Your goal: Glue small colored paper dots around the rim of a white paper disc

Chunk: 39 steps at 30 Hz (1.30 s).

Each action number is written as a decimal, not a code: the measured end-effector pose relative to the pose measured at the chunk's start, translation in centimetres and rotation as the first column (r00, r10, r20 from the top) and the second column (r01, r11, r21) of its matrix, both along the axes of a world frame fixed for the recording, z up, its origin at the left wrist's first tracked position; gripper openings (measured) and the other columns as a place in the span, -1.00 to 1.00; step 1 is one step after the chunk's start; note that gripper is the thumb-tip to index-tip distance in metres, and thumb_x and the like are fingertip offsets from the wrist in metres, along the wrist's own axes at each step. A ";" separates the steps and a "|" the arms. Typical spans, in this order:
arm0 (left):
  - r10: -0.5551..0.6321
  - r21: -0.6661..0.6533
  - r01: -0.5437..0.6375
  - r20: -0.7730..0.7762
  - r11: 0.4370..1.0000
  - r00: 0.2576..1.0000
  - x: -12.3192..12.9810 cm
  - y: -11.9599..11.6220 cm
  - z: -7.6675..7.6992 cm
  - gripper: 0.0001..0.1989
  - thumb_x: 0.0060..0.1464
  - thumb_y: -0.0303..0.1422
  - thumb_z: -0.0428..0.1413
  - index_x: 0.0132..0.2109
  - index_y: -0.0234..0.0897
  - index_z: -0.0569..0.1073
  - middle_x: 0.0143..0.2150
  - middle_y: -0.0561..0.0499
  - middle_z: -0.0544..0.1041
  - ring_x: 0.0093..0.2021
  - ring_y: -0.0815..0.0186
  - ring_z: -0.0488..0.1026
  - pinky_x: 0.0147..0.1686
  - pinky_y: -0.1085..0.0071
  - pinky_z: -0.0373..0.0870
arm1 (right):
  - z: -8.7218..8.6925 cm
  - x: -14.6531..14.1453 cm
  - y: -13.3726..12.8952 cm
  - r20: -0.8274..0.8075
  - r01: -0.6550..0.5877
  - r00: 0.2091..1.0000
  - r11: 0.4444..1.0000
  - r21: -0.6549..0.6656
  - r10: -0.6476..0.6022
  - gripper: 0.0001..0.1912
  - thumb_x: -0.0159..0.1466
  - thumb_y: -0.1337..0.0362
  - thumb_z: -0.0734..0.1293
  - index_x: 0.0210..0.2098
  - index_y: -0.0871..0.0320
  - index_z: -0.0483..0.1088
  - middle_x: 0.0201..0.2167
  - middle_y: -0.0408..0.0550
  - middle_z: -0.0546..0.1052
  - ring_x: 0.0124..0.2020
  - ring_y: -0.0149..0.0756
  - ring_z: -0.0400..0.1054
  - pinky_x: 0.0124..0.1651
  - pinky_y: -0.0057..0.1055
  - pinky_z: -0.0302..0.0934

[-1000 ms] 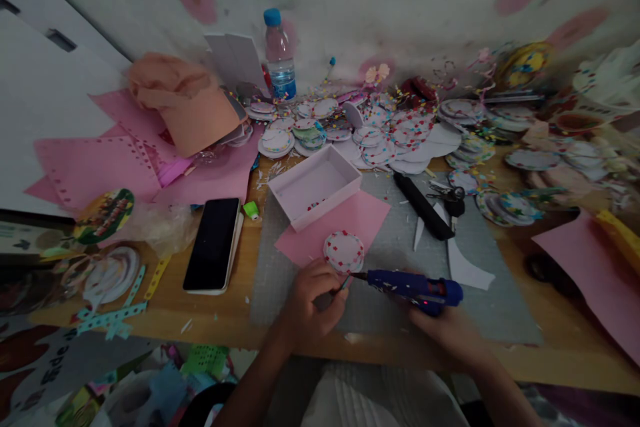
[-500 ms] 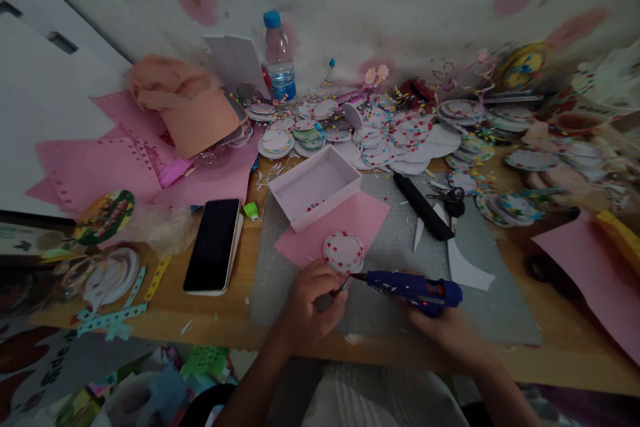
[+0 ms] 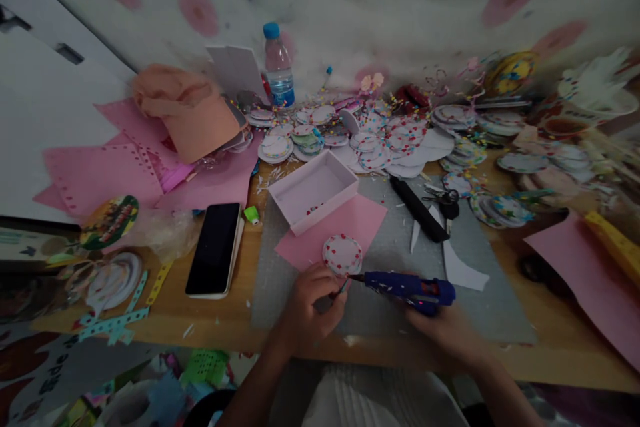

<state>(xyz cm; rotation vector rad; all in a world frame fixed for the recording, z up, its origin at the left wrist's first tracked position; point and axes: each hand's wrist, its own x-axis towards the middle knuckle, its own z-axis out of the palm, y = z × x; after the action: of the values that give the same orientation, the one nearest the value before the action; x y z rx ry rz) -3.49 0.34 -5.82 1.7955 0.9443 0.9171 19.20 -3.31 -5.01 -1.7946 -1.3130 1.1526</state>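
Note:
A blue hot glue gun [image 3: 407,285] is held in my right hand [image 3: 445,328], its nozzle pointing left. My left hand [image 3: 315,303] is pinched on a small, thin dark piece [image 3: 343,287], too small to make out clearly; a speck of red shows at its end. The nozzle tip touches or almost touches that end. Just beyond my left fingertips lies a round white disc [image 3: 343,255] ringed with red dots. It rests partly on a pink sheet [image 3: 367,213] and partly on the grey cutting mat [image 3: 273,293].
An open white box [image 3: 315,192] with small red bits stands behind the disc. Right of it lie a black box cutter [image 3: 419,209], keys [image 3: 450,205] and white paper scraps [image 3: 465,270]. A phone [image 3: 215,249] is at left. Decorated discs [image 3: 405,140] and a water bottle [image 3: 279,70] line the back.
The view has shifted slightly. Both hands, the glue gun and the disc keep nearly the same places relative to each other.

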 end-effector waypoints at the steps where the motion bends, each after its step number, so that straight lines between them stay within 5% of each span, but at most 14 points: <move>1: -0.003 0.005 0.003 -0.003 1.000 1.000 0.0 0.0 0.0 -0.78 0.11 -0.48 0.04 -0.49 -0.29 0.25 -0.45 0.01 0.33 -0.36 0.32 0.29 -0.30 0.36 0.21 | 0.1 0.1 0.0 0.002 0.016 1.000 1.000 0.002 -0.016 -0.71 -0.07 0.15 0.33 -0.35 0.15 0.45 -0.53 -0.07 0.55 -0.51 -0.15 0.42 -0.42 -0.26 0.38; 5: -0.009 0.024 0.009 -0.006 1.000 1.000 -0.1 -0.1 -0.1 -0.78 0.11 -0.49 0.03 -0.50 -0.29 0.24 -0.47 0.02 0.32 -0.37 0.33 0.27 -0.31 0.37 0.19 | 0.3 1.6 -0.4 0.060 0.118 0.991 0.993 0.029 -0.119 -0.77 -0.10 0.11 0.37 -0.48 0.10 0.45 -0.55 -0.09 0.55 -0.50 -0.18 0.42 -0.43 -0.33 0.36; 9: 0.013 0.031 -0.013 -0.002 0.999 1.000 -0.2 -0.3 -0.4 -0.79 0.12 -0.47 0.03 -0.48 -0.29 0.26 -0.46 0.02 0.33 -0.36 0.33 0.28 -0.28 0.37 0.20 | 0.5 5.4 -1.9 0.194 0.319 0.934 0.944 -0.082 -0.299 -0.66 -0.08 -0.04 0.36 -0.66 0.11 0.33 -0.75 -0.13 0.37 -0.68 -0.28 0.26 -0.60 -0.37 0.21; 13: 0.026 0.039 -0.027 0.020 0.999 0.999 -0.1 -0.3 -0.4 -0.78 0.13 -0.44 0.03 -0.49 -0.29 0.26 -0.47 0.02 0.33 -0.37 0.33 0.27 -0.28 0.37 0.21 | -0.3 10.0 -3.7 0.336 0.475 0.811 0.875 0.098 -0.478 -0.54 -0.03 -0.09 0.31 -0.31 0.15 0.38 -0.54 -0.07 0.44 -0.53 -0.20 0.33 -0.50 -0.32 0.23; 17: 0.064 0.023 -0.065 0.062 0.998 0.996 -0.1 -0.3 -0.3 -0.77 0.11 -0.43 0.03 -0.52 -0.29 0.26 -0.48 0.02 0.33 -0.38 0.32 0.27 -0.29 0.38 0.21 | -2.2 13.0 -4.5 0.602 0.313 0.706 0.927 0.209 -0.374 -0.39 -0.01 -0.06 0.25 -0.07 0.21 0.29 -0.32 0.13 0.46 -0.31 0.04 0.40 -0.31 -0.13 0.30; 20: 0.117 -0.016 -0.116 0.084 0.993 0.990 0.1 -0.3 0.0 -0.73 0.07 -0.43 0.04 -0.57 -0.28 0.22 -0.54 0.06 0.28 -0.42 0.34 0.24 -0.35 0.40 0.19 | -3.1 13.4 -4.6 0.701 0.121 0.635 0.938 0.326 -0.325 -0.45 0.03 -0.03 0.19 -0.14 0.24 0.33 -0.32 0.20 0.46 -0.24 0.16 0.39 -0.20 -0.02 0.28; 22: 0.215 -0.085 -0.206 0.108 0.975 0.971 0.6 -0.4 0.3 -0.70 0.05 -0.42 0.04 -0.60 -0.27 0.18 -0.56 0.08 0.23 -0.45 0.36 0.22 -0.39 0.42 0.17 | -2.8 12.8 -4.7 0.740 0.081 0.538 0.898 0.431 -0.404 -0.56 0.08 0.00 0.17 -0.21 0.19 0.34 -0.38 0.19 0.45 -0.25 0.17 0.37 -0.18 0.01 0.27; 24: 0.336 -0.183 -0.309 0.138 0.933 0.932 1.6 -0.7 0.9 -0.69 0.03 -0.42 0.03 -0.62 -0.26 0.14 -0.58 0.10 0.18 -0.49 0.38 0.19 -0.45 0.44 0.15 | -2.0 11.3 -5.0 0.724 0.066 0.473 0.840 0.539 -0.502 -0.70 0.14 0.07 0.21 -0.23 0.13 0.32 -0.41 0.17 0.42 -0.27 0.12 0.34 -0.18 -0.01 0.25; 26: 0.419 -0.260 -0.369 0.172 0.892 0.891 2.8 -1.0 1.6 -0.68 0.01 -0.42 0.02 -0.63 -0.25 0.12 -0.60 0.12 0.15 -0.52 0.39 0.15 -0.48 0.45 0.13 | -1.2 8.9 -5.1 0.663 -0.009 0.537 0.783 0.622 -0.521 -0.78 0.14 0.17 0.30 -0.23 0.08 0.26 -0.39 0.14 0.40 -0.33 0.01 0.32 -0.24 -0.07 0.24; 29: 0.451 -0.297 -0.385 0.194 0.874 0.871 4.4 -1.6 2.8 -0.69 0.00 -0.42 0.03 -0.64 -0.25 0.15 -0.61 0.12 0.17 -0.52 0.39 0.17 -0.48 0.45 0.15 | -0.5 4.1 -4.4 0.561 -0.253 0.780 0.679 0.689 -0.279 -0.70 0.09 0.26 0.37 -0.23 0.03 0.19 -0.34 0.02 0.38 -0.33 -0.12 0.33 -0.33 -0.19 0.25; 30: 0.447 -0.301 -0.381 0.194 0.874 0.873 4.9 -1.8 3.2 -0.69 0.00 -0.42 0.03 -0.64 -0.26 0.16 -0.61 0.11 0.18 -0.52 0.39 0.18 -0.47 0.44 0.16 | -0.4 2.4 -3.8 0.570 -0.352 0.805 0.641 0.682 -0.165 -0.69 0.09 0.28 0.37 -0.23 0.03 0.19 -0.34 -0.01 0.39 -0.33 -0.14 0.33 -0.34 -0.21 0.25; 32: 0.448 -0.304 -0.382 0.188 0.873 0.874 5.3 -2.2 3.6 -0.69 0.00 -0.42 0.04 -0.65 -0.26 0.16 -0.62 0.12 0.19 -0.52 0.39 0.19 -0.47 0.44 0.17 | -0.2 -0.7 -2.4 0.636 -0.578 0.770 0.471 0.667 0.045 -0.77 0.12 0.36 0.34 -0.30 0.04 0.20 -0.42 -0.09 0.43 -0.43 -0.25 0.31 -0.36 -0.27 0.22; 34: 0.468 -0.292 -0.408 0.173 0.865 0.867 5.4 -2.5 3.8 -0.68 -0.01 -0.43 0.04 -0.65 -0.26 0.15 -0.62 0.12 0.17 -0.52 0.39 0.18 -0.48 0.44 0.15 | 0.2 -2.9 -0.7 0.676 -0.672 0.728 0.311 0.671 0.115 -0.86 0.19 0.41 0.27 -0.35 0.06 0.22 -0.46 -0.11 0.46 -0.46 -0.28 0.28 -0.35 -0.27 0.20; 39: 0.529 -0.195 -0.502 0.121 0.842 0.840 4.7 -2.7 3.6 -0.71 -0.01 -0.43 0.03 -0.63 -0.25 0.17 -0.61 0.12 0.20 -0.52 0.38 0.20 -0.48 0.44 0.15 | 1.6 -5.1 2.5 0.679 -0.688 0.726 0.093 0.720 0.113 -0.76 0.25 0.51 0.14 -0.44 0.07 0.25 -0.62 -0.15 0.36 -0.53 -0.31 0.16 -0.40 -0.34 0.08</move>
<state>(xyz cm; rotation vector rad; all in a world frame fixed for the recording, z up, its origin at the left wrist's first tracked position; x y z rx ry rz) 1.20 -2.32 -2.19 1.3163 1.3841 1.2686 14.09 -0.83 -3.44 -0.6263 -2.2434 -0.1726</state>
